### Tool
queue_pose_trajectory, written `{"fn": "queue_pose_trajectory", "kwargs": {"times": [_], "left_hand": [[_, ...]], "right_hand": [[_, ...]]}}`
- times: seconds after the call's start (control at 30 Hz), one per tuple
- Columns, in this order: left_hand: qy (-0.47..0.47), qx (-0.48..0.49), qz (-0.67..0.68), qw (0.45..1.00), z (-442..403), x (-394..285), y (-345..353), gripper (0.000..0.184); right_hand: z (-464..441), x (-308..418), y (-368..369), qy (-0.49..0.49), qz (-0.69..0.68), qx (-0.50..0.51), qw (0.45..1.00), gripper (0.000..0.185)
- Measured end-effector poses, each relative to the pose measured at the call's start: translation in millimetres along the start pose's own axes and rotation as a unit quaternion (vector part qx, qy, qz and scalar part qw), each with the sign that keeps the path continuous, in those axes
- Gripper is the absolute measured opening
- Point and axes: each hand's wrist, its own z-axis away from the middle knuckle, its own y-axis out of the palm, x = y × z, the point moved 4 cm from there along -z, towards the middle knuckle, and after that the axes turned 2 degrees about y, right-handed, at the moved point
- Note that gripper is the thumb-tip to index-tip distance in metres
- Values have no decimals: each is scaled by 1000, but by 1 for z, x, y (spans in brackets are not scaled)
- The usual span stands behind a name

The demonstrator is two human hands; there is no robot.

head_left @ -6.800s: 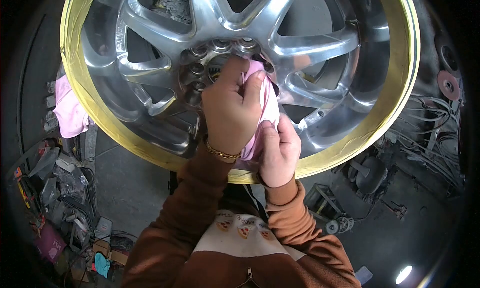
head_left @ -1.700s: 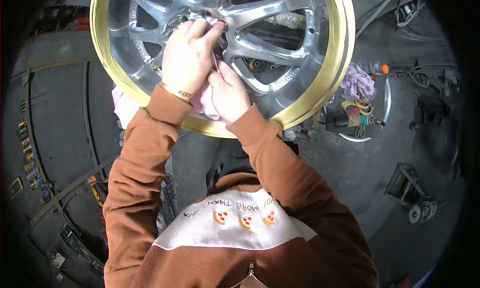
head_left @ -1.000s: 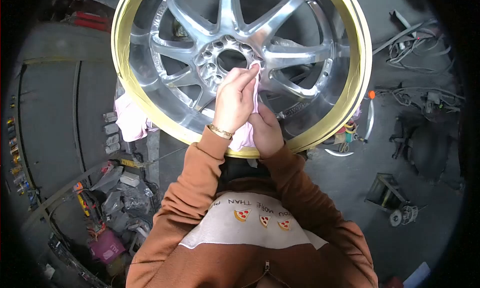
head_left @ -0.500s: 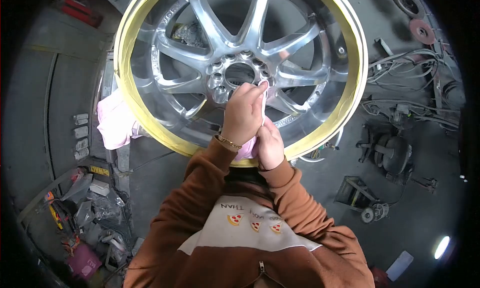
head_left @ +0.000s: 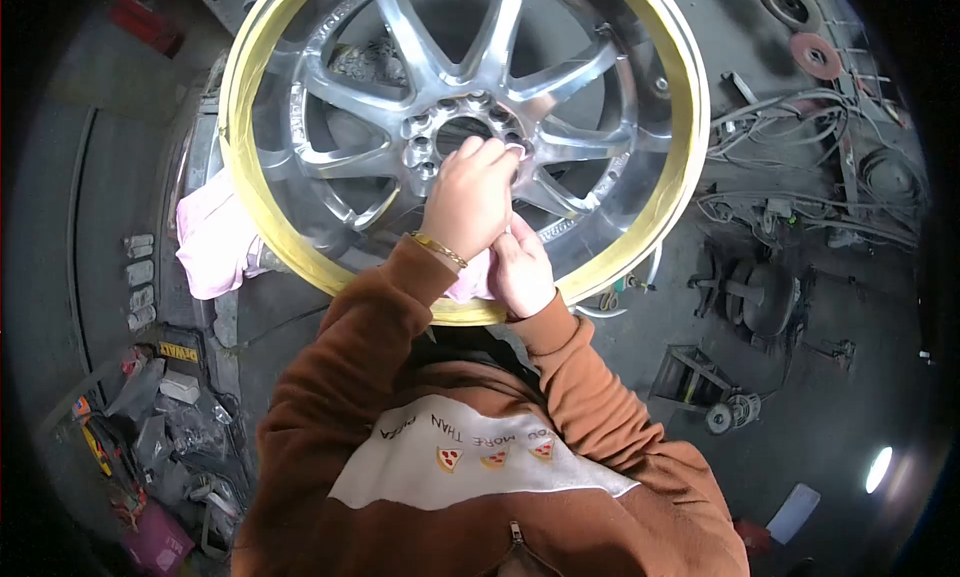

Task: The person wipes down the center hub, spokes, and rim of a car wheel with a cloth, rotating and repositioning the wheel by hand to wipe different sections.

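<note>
A polished metal wheel rim [head_left: 585, 69], its edge covered with yellow masking tape [head_left: 690, 97], lies in front of me. My left hand [head_left: 468, 199], with a gold bracelet at the wrist, is closed at the lug holes beside the hub. A bit of pale cloth shows at its fingertips, by a lug hole. Close below, my right hand [head_left: 524, 272] is closed on the pink cloth [head_left: 474, 284], which hangs over the near side of the rim. The stretch of cloth between the hands is mostly hidden by my left hand.
Another pink cloth [head_left: 215, 239] hangs left of the rim. Tools and plastic bags [head_left: 190, 427] crowd the lower left. Coiled hoses [head_left: 800, 137] lie at the right, near a dark stool [head_left: 765, 297] and a small wheeled frame [head_left: 700, 382].
The view has shifted, so the rim sits slightly further left and up. My left hand has turned over the hub, covering the white strip of cloth that showed between the hands.
</note>
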Motion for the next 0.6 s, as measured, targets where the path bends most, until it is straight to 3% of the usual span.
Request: {"fn": "queue_pose_trajectory", "kwargs": {"times": [0.1,0.17,0.23,0.3,0.33,0.43,0.47,0.53,0.6], "left_hand": [[-28,-27,84,996,-5,-5,3,21],[-148,-6,204,968,-1,0,6,22],[-172,-3,236,956,6,0,1,24],[-228,-105,302,920,17,5,-8,25],[-247,-112,256,928,20,4,-14,25],[-217,-77,166,959,28,2,-7,25],[-165,-70,127,976,28,3,-3,28],[-130,-50,100,985,28,1,1,31],[-89,-17,34,995,28,-4,7,38]], "right_hand": [[10,23,2,9,37,-16,999,36],[11,21,3,-4,35,-12,999,36],[11,20,14,-30,-49,35,998,35],[19,28,18,8,2,46,999,35],[20,30,19,46,55,51,996,35],[15,6,12,44,17,71,996,35],[14,1,9,44,18,73,996,35],[16,3,3,-1,44,31,999,34],[15,-2,-8,13,69,23,997,34]]}}
